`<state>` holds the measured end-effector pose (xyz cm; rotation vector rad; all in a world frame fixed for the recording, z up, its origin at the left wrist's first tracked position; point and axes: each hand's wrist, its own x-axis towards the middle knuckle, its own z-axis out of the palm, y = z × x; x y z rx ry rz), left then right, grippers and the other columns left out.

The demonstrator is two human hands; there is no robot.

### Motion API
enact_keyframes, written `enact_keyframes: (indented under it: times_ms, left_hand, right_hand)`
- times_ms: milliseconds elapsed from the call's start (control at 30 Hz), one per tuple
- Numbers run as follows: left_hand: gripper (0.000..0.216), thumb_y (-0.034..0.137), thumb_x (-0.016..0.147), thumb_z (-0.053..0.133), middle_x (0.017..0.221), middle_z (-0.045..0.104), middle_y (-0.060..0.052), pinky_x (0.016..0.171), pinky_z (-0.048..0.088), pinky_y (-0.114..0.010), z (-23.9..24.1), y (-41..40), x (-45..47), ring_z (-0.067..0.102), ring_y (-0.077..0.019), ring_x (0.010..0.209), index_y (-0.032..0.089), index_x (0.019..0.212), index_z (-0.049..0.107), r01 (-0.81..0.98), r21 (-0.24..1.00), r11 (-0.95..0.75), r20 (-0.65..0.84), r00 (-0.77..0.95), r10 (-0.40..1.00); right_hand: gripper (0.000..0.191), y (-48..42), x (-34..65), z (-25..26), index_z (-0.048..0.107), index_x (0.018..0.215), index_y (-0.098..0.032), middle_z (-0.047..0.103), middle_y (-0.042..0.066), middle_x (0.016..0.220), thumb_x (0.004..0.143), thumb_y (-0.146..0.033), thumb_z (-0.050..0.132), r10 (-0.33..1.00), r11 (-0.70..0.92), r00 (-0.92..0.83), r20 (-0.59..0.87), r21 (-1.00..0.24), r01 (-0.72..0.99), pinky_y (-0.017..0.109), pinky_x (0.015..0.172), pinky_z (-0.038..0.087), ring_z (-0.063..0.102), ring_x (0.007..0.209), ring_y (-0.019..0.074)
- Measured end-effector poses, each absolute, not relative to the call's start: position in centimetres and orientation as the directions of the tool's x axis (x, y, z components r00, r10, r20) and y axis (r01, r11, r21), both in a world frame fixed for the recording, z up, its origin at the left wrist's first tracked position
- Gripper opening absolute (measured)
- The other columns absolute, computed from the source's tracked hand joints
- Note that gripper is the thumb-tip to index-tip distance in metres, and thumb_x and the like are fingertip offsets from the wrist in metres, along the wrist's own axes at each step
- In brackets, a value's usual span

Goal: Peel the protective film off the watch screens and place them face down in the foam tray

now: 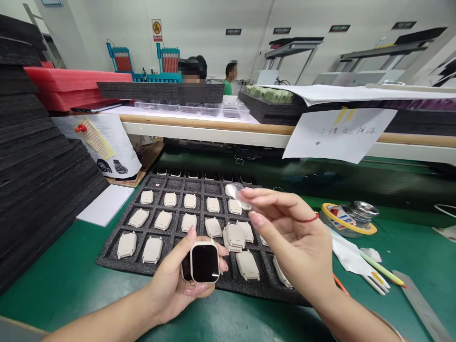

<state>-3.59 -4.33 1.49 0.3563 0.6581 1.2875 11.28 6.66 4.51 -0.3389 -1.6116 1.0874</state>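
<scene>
Left hand (174,285) grips a beige watch body (204,261), dark screen up, over the near edge of the foam tray (117,259). Right hand (292,237) is raised above the tray, pinching a clear film (238,194) between its fingertips. More cases (153,250) lie face down in the tray's pockets. Tape roll (347,219) sits right on the green mat (71,280).

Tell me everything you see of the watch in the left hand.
The watch is a strapless beige plastic-looking case with rounded corners and a glossy black screen. It faces the camera, slightly tilted, gripped at its edges by the fingers of the left hand above the near edge of the foam tray. The right hand, pinching clear film, is apart from it.
</scene>
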Motion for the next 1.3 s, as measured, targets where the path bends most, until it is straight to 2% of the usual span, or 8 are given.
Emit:
enact_keyframes:
  times_ms: [133,400,567,733,933,1033,1167,1300]
  left_hand:
    - [0.048,0.056,0.080,0.075,0.076,0.066,-0.009,0.039,0.019,-0.015,1.4,-4.2,-3.5,0.039,-0.0012,0.040,0.009,0.087,0.074,-0.787,0.562,0.254,-0.256,0.127,0.958]
    - [0.044,0.052,0.078,0.080,0.057,0.054,-0.001,0.038,0.024,-0.012,1.1,-4.0,-3.5,0.043,-0.0041,0.041,0.009,0.077,0.068,-0.862,0.445,0.244,-0.272,0.130,0.954]
    - [0.045,0.050,0.074,0.083,0.059,0.052,0.000,0.036,0.023,-0.010,1.2,-4.0,-3.6,0.042,-0.0025,0.040,0.009,0.081,0.067,-0.863,0.427,0.269,-0.328,0.130,0.936]
    - [0.050,0.053,0.067,0.087,0.061,0.051,0.002,0.035,0.020,-0.010,1.1,-3.8,-3.5,0.036,-0.0012,0.041,0.010,0.080,0.063,-0.854,0.444,0.271,-0.363,0.105,0.926]
    - [0.052,0.064,0.078,0.073,0.057,0.044,0.004,0.039,0.017,-0.015,0.5,-4.1,-2.8,0.027,-0.0030,0.043,0.014,0.074,0.058,-0.653,0.747,0.124,-0.238,-0.089,0.967]
    - [0.053,0.064,0.076,0.076,0.065,0.050,0.002,0.040,0.016,-0.016,0.4,-4.3,-2.7,0.029,-0.0039,0.048,0.014,0.077,0.059,-0.588,0.804,0.089,-0.199,-0.125,0.972]
    - [0.054,0.067,0.074,0.075,0.051,0.041,0.006,0.042,0.019,-0.016,0.5,-4.3,-3.0,0.023,-0.0038,0.042,0.015,0.076,0.059,-0.695,0.700,0.163,-0.314,-0.095,0.945]
    - [0.054,0.061,0.069,0.082,0.067,0.059,-0.003,0.039,0.022,-0.016,0.6,-4.2,-3.2,0.034,-0.0030,0.042,0.011,0.079,0.066,-0.750,0.615,0.242,-0.429,-0.061,0.901]
  right_hand:
    - [0.029,6.9,11.4,3.8,0.064,0.110,-0.025,0.071,0.003,0.109,0.090,-0.004,0.062,0.577,0.653,-0.427,0.696,-0.708,-0.270,0.030,0.098,0.059,0.069,0.107,0.0162]
    - [0.024,6.4,12.1,4.3,0.069,0.109,-0.012,0.076,0.009,0.104,0.087,-0.002,0.067,0.049,0.906,-0.625,0.779,-0.298,-0.300,0.027,0.098,0.057,0.071,0.102,0.0170]
    - [0.022,5.4,11.9,3.9,0.068,0.114,-0.017,0.075,0.003,0.107,0.094,-0.011,0.063,0.103,0.854,-0.692,0.714,-0.420,-0.307,0.022,0.103,0.051,0.069,0.103,0.0132]
    - [0.019,5.2,11.4,3.3,0.067,0.110,-0.016,0.075,0.004,0.102,0.095,-0.010,0.058,0.038,0.894,-0.669,0.743,-0.324,-0.309,0.028,0.095,0.054,0.069,0.095,0.0147]
    - [0.059,4.8,11.0,2.9,0.048,0.137,-0.019,0.064,0.002,0.081,0.087,-0.035,0.074,0.199,0.928,-0.759,0.620,-0.369,-0.058,0.036,0.069,0.049,0.056,0.073,0.0196]
    - [0.049,4.8,10.9,2.7,0.050,0.129,-0.022,0.061,0.000,0.079,0.087,-0.030,0.074,0.250,0.871,-0.758,0.602,-0.482,-0.095,0.034,0.069,0.048,0.053,0.071,0.0173]
    - [0.056,5.5,10.9,3.1,0.053,0.127,-0.020,0.068,0.003,0.096,0.079,-0.024,0.081,0.238,0.819,-0.729,0.642,-0.536,-0.204,0.035,0.082,0.050,0.060,0.084,0.0178]
    - [0.057,6.1,11.0,3.4,0.056,0.127,-0.020,0.069,0.006,0.104,0.078,-0.027,0.083,0.237,0.816,-0.745,0.623,-0.544,-0.195,0.037,0.090,0.050,0.062,0.093,0.0192]
